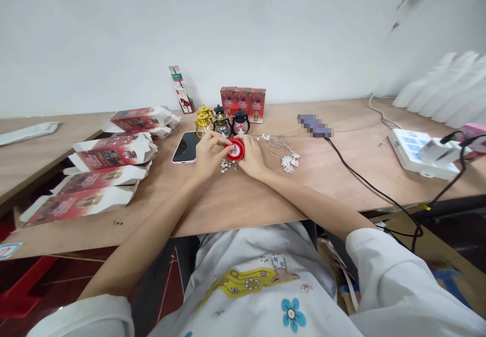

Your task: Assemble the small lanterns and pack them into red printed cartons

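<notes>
My right hand (250,155) is wrapped round a small red lantern (240,147), whose round underside with a pale centre faces me. Thumb and forefinger of my left hand (208,150) are pinched together at the lantern's left edge; whatever sits between them is too small to make out. Just below my fingers lie several small silver button cells (224,166). Behind my hands stand several mini lanterns, among them a gold lantern (204,124) and a black lantern (240,123). To the right are thin wire pieces (280,145) and small white plastic parts (289,163).
Several red-and-white open cartons (104,152) line the left side. A phone (185,147) lies beside my left hand. Red boxes (257,105) stand at the back. On the right are a pixelated device (314,125) with a black cable and a white power strip (408,149).
</notes>
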